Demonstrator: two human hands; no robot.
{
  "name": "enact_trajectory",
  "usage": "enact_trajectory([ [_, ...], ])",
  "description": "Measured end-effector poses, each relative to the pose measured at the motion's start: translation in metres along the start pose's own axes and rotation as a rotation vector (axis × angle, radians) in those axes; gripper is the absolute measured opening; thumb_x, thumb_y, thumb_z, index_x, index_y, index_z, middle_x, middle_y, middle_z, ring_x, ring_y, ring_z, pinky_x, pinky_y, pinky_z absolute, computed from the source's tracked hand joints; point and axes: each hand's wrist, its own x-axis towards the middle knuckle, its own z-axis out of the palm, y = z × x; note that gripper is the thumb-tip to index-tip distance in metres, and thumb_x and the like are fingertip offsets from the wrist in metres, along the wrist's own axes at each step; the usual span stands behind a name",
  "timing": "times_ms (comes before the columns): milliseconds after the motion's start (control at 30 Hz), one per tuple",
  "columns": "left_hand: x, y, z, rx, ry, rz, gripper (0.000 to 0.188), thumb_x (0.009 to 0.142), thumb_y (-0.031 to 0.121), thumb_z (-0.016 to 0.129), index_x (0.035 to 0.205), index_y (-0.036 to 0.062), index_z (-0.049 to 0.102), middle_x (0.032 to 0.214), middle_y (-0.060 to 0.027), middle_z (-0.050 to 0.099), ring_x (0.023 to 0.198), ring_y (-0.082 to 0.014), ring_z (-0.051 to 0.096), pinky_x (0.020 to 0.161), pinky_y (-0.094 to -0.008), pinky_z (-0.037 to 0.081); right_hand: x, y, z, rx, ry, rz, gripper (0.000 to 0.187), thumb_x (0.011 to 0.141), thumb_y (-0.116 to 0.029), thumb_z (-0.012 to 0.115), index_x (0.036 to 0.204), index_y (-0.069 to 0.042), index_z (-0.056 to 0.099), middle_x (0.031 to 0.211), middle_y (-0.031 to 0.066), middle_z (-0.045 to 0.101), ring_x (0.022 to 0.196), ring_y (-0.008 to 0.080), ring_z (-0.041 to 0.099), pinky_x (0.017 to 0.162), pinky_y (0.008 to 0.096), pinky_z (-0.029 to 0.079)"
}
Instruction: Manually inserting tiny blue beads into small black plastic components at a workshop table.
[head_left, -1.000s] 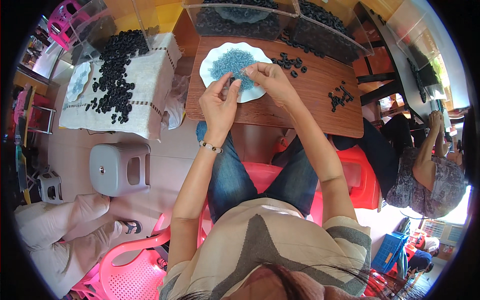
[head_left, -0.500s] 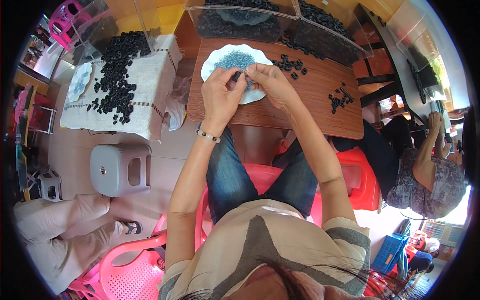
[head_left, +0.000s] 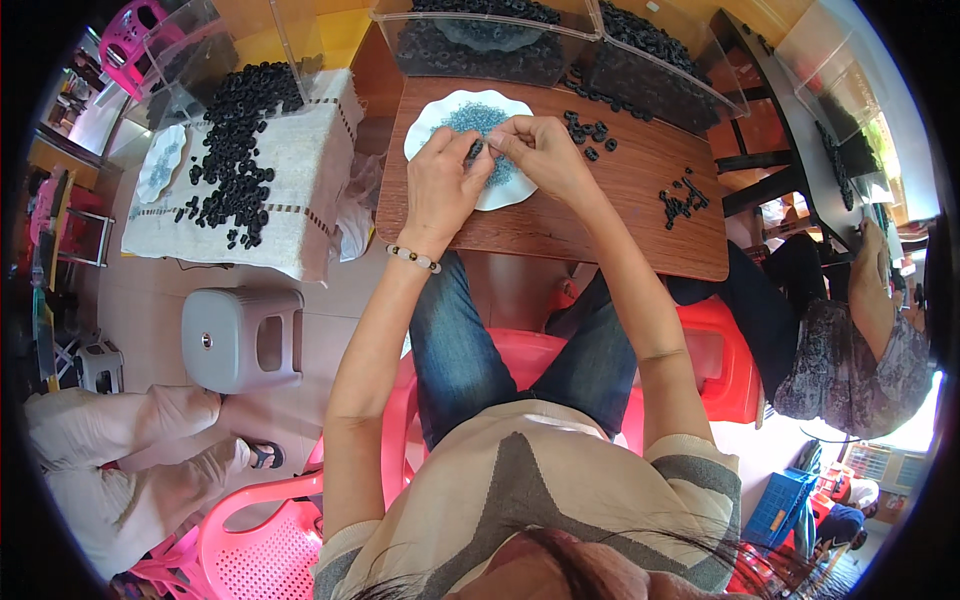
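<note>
Over a white scalloped plate (head_left: 417, 128) of small bluish, see-through pieces (head_left: 476, 115), both my hands meet. My left hand (head_left: 440, 192), with a beaded bracelet at the wrist, pinches a small black part (head_left: 474, 153) between thumb and fingers. Close against that part, the fingertips of my right hand (head_left: 545, 162) are pressed together; whatever they grip is too small to make out. To their right on the brown wooden table (head_left: 610, 225) lie loose black parts (head_left: 588, 135) and, farther right, a small group of black pieces (head_left: 684, 200).
Clear bins (head_left: 490, 50) of black parts line the table's far edge. At left, a cloth-covered table (head_left: 300, 200) bears a heap of black parts (head_left: 240, 150) and another white plate (head_left: 160, 165). A grey stool (head_left: 240, 340) stands below it. Other people sit at left and right.
My fingers have shifted slightly around the black part, and the left hand now covers more of it. At the right, the other person's arm has moved.
</note>
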Motion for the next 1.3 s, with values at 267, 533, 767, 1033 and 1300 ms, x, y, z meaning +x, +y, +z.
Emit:
enact_trajectory([
  [267,0.008,-0.012,0.006,-0.51,-0.014,-0.504,0.025,0.092,0.02,0.073,0.098,-0.0039,0.076,0.065,-0.0004,0.06,0.059,-0.0043,0.048,0.053,-0.0262,0.038,-0.001,-0.002,-0.001,0.024,0.05,-0.095,0.015,0.097,-0.01,0.068,0.106,0.0,0.074,0.095,0.0017,0.073,0.087,0.0082,0.065,0.075,0.0256,0.05],
  [533,-0.003,-0.009,0.004,-0.427,-0.041,-0.483,0.024,0.092,0.018,0.073,0.102,-0.0027,0.077,0.069,-0.0005,0.062,0.062,-0.0047,0.049,0.054,-0.0259,0.038,-0.004,-0.007,-0.002,-0.004,0.057,-0.14,0.016,0.094,-0.011,0.072,0.105,0.0,0.073,0.095,0.0007,0.072,0.087,0.007,0.062,0.077,0.0265,0.05],
  [767,-0.033,0.017,0.001,-0.53,-0.012,-0.332,0.028,0.084,0.008,0.078,0.111,0.0009,0.076,0.085,-0.0072,0.069,0.073,-0.0123,0.062,0.068,-0.0259,0.049,-0.047,-0.012,-0.004,0.223,0.006,-0.068,0.012,0.094,-0.01,0.071,0.098,0.002,0.071,0.09,0.0011,0.071,0.083,0.0068,0.06,0.073,0.0248,0.05],
  [1033,-0.054,0.046,-0.002,-0.491,-0.078,-0.289,0.028,0.081,0.001,0.078,0.109,0.0018,0.078,0.092,-0.0098,0.076,0.077,-0.0138,0.068,0.071,-0.0267,0.053,-0.095,-0.026,-0.008,0.082,0.153,-0.137,0.01,0.096,-0.007,0.071,0.103,0.001,0.067,0.096,-0.0003,0.068,0.094,0.0056,0.061,0.083,0.0229,0.05],
  [1300,-0.068,0.056,0.005,-0.563,-0.138,-0.378,0.029,0.082,-0.002,0.076,0.11,0.0018,0.078,0.094,-0.0098,0.077,0.082,-0.0133,0.071,0.073,-0.026,0.055,-0.112,-0.014,0.0,-0.224,0.318,-0.458,0.018,0.081,0.001,0.076,0.098,-0.005,0.074,0.091,0.0079,0.07,0.087,0.0271,0.061,0.077,0.037,0.051],
])
